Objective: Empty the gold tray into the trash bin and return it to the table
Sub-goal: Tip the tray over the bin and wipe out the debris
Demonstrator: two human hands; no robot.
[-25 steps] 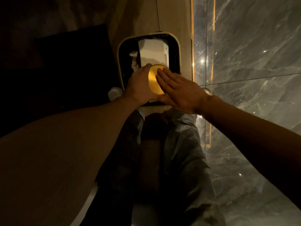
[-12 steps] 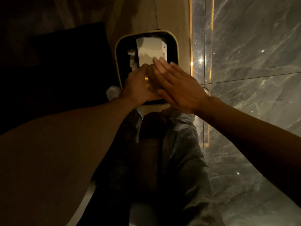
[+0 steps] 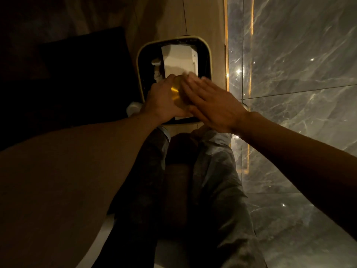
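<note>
The gold tray (image 3: 176,93) is tipped on edge over the trash bin (image 3: 139,74), a dark rounded-square bin with a pale rim standing on the floor. My left hand (image 3: 162,100) grips the tray from its left side. My right hand (image 3: 210,102) lies flat with fingers straight against the tray's right face, its fingertips blurred. Only a narrow gold strip of the tray shows between the hands. White paper or a box (image 3: 179,59) and crumpled scraps lie inside the bin.
A glossy grey marble wall (image 3: 289,74) with a lit gold strip runs along the right. A dark block of furniture (image 3: 83,78) stands left of the bin. My legs in grey trousers (image 3: 212,180) are below the hands.
The right hand slid over the tray's face, covering it half a second ago, and has now shifted so a gold strip shows again. The left hand keeps its grip over the bin.
</note>
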